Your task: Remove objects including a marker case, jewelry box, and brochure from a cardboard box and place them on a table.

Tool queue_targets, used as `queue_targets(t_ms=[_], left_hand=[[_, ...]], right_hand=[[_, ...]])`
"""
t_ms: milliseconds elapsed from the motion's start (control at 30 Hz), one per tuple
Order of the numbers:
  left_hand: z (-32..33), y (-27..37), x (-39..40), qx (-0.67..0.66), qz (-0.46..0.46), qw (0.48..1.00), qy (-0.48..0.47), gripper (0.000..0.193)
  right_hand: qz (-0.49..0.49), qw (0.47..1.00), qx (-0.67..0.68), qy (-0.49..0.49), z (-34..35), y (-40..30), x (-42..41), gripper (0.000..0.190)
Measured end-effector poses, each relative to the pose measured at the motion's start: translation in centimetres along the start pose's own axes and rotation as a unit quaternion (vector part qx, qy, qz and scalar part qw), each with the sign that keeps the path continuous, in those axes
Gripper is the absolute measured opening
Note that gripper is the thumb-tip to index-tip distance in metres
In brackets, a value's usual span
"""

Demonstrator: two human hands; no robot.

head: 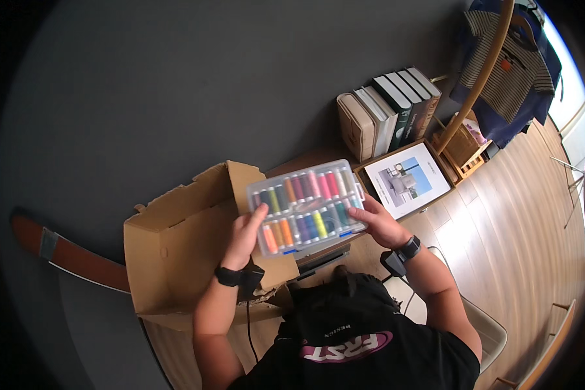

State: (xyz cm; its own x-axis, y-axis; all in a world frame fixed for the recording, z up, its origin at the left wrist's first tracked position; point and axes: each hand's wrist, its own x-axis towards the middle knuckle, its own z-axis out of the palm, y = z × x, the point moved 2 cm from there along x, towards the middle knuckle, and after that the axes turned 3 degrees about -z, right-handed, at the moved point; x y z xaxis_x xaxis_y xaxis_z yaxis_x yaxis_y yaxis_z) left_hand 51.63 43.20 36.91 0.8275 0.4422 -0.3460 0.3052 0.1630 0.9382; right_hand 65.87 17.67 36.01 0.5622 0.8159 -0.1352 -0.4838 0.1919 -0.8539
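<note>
Both hands hold a clear plastic case of thread spools (304, 207) by its two short ends. Two rows of coloured spools show through its lid, and blue latches sit on the edge towards me. My left hand (246, 236) grips the left end, thumb on top. At the other end, my right hand (378, 222) has its thumb over the corner and its fingers underneath. An open cardboard box (190, 253) stands on the left, below my left hand, with one flap partly behind the case. The visible part of its inside shows bare cardboard.
Beyond the case, several upright books (395, 107) lean along the dark wall. A wooden tray (407, 212) holds a printed sheet with a picture. At the upper right, clothes (507, 73) hang beside a curved wooden pole (477, 87). A chair seat (482, 331) is at my right.
</note>
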Motion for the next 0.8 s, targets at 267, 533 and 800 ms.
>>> queue_targets(t_ms=[267, 533, 800], left_hand=[[-3.6, -4.5, -3.3, 0.247, 0.144, 0.953, 0.102, 0.035], [-2.0, -8.1, -9.4, 0.395, 0.135, 0.902, 0.112, 0.041], [-2.3, -7.7, -9.1, 0.398, 0.155, 0.886, 0.179, 0.027]], right_hand=[[-0.011, 0.982, -0.037, 0.182, -7.2, -0.3, 2.1, 0.038], [0.037, 0.963, -0.15, 0.222, -9.7, 2.5, 12.3, 0.035], [0.103, 0.961, -0.151, 0.206, -10.7, 8.7, 21.0, 0.041]])
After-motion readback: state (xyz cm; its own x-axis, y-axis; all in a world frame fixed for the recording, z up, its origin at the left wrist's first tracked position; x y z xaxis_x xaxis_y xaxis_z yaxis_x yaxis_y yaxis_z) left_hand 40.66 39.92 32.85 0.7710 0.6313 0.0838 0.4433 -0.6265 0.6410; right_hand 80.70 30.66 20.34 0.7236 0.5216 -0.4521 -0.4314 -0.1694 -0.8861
